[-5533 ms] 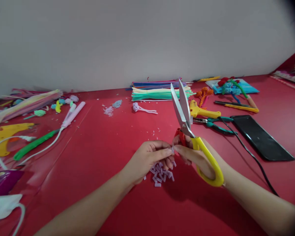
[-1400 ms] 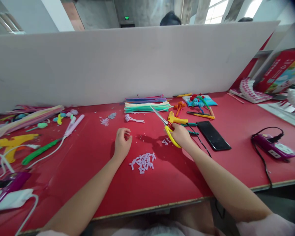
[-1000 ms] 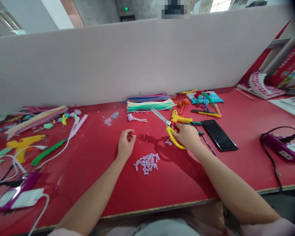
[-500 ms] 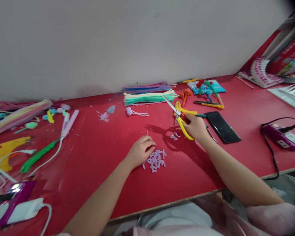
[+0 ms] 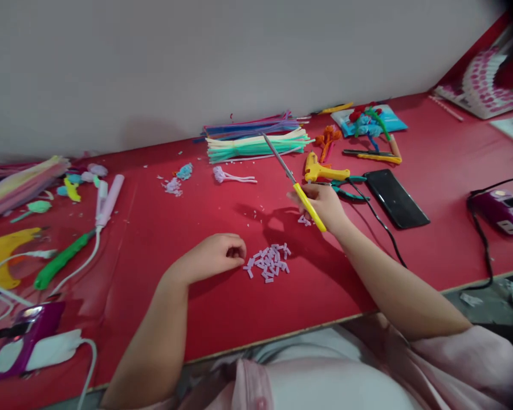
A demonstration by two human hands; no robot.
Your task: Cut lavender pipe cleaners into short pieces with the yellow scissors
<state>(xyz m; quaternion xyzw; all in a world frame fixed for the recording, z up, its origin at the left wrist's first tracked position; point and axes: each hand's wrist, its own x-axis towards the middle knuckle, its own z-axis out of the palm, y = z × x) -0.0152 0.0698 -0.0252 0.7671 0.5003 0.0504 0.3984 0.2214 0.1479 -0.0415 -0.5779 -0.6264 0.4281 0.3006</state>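
In the head view, my right hand point(image 5: 322, 205) holds a pair of scissors point(image 5: 297, 185) with yellow handles above the table. The blades look together and point up and to the left. My left hand point(image 5: 220, 253) rests on the table with its fingers curled in; what they hold, if anything, is hidden. Right beside its fingertips lies a pile of short lilac pipe-cleaner pieces point(image 5: 270, 262). A few more lilac pieces point(image 5: 304, 220) lie under my right hand. Farther back is a lilac flower-like bundle point(image 5: 226, 175) with pale stems.
Bundles of pipe cleaners point(image 5: 256, 145) lie along the wall. On the right are a yellow glue gun point(image 5: 322, 169), green-handled pliers point(image 5: 348, 191), a black phone point(image 5: 395, 199) and a purple power strip point(image 5: 502, 210). A pink heating tool point(image 5: 110, 202) and green-handled cutter point(image 5: 64, 265) lie left.
My left hand has moved left, off the top of the lilac pile to its edge. The scissors have turned in my right hand, and their blades have come together. The view has shifted slightly.
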